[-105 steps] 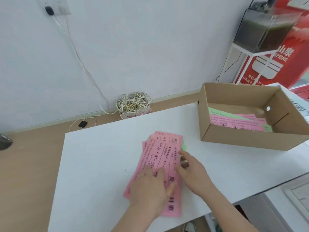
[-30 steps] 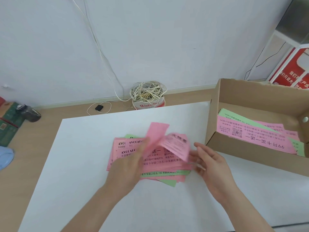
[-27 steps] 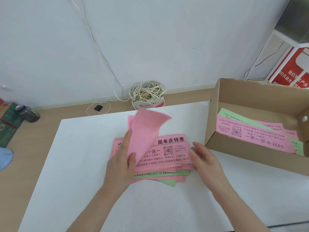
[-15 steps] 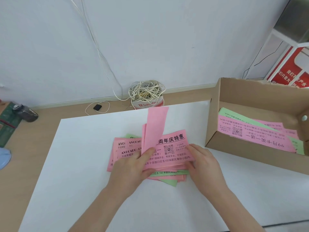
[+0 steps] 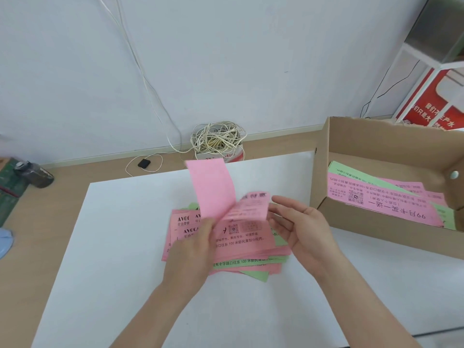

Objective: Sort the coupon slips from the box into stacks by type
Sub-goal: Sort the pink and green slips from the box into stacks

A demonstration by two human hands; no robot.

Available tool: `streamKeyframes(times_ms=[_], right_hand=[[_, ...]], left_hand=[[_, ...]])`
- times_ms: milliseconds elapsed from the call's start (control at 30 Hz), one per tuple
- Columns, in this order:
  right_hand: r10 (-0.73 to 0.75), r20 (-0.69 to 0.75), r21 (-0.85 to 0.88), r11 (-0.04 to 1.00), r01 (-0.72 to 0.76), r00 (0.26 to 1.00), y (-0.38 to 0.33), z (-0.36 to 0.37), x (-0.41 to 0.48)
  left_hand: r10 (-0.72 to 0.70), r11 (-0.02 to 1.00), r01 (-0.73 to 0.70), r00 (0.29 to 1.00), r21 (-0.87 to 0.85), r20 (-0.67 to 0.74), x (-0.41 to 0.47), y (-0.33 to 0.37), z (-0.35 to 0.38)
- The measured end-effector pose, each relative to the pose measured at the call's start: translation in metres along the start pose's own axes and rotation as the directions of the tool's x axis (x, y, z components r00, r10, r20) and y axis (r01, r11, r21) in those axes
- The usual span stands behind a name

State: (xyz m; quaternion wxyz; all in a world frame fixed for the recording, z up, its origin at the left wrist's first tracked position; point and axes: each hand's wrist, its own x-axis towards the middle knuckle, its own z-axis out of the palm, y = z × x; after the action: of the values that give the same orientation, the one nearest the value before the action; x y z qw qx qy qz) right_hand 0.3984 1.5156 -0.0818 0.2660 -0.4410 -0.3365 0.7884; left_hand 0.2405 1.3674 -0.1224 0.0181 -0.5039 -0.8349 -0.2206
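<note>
My left hand (image 5: 193, 249) pinches a pink slip (image 5: 213, 189) over the pile (image 5: 243, 243); my right hand (image 5: 301, 229) hangs spread beside it. I see the box (image 5: 376, 229) at right and a cable coil (image 5: 217, 140) behind the desk (image 5: 120, 247).

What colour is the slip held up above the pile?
The raised slip is pink, seen in the head view.

Slip pile (image 5: 241, 244) lies on table (image 5: 120, 247), left of box (image 5: 376, 229).

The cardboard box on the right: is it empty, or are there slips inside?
Not empty. The cardboard box, open at the top, holds pink slips and green slips lying overlapped on its floor.
</note>
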Motion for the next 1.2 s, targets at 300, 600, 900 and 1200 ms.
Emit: streamKeyframes(times_ms=[300, 600, 900, 1200], right_hand=[[-0.225, 0.033, -0.896, 0.425, 0.128, 0.974, 0.025, 0.002, -0.001], [-0.229, 0.040, -0.912, 0.389, 0.130, 0.973, 0.030, 0.004, 0.008], [0.131, 0.113, -0.590, 0.806, -0.039, 0.985, 0.012, 0.021, -0.030], [-0.039, 0.302, -0.923, 0.236, 0.303, 0.952, 0.067, 0.059, -0.049]], left_hand=[[-0.242, 0.947, 0.220, 0.968, -0.232, -0.070, -0.001, 0.002, -0.006], [-0.311, 0.945, 0.266, 0.914, -0.192, -0.261, 0.010, -0.016, -0.066], [0.234, 0.819, -0.338, 0.935, 0.463, 0.267, -0.044, -0.039, -0.081], [-0.030, 0.996, 0.061, 0.902, -0.058, 0.431, -0.093, -0.061, -0.061]])
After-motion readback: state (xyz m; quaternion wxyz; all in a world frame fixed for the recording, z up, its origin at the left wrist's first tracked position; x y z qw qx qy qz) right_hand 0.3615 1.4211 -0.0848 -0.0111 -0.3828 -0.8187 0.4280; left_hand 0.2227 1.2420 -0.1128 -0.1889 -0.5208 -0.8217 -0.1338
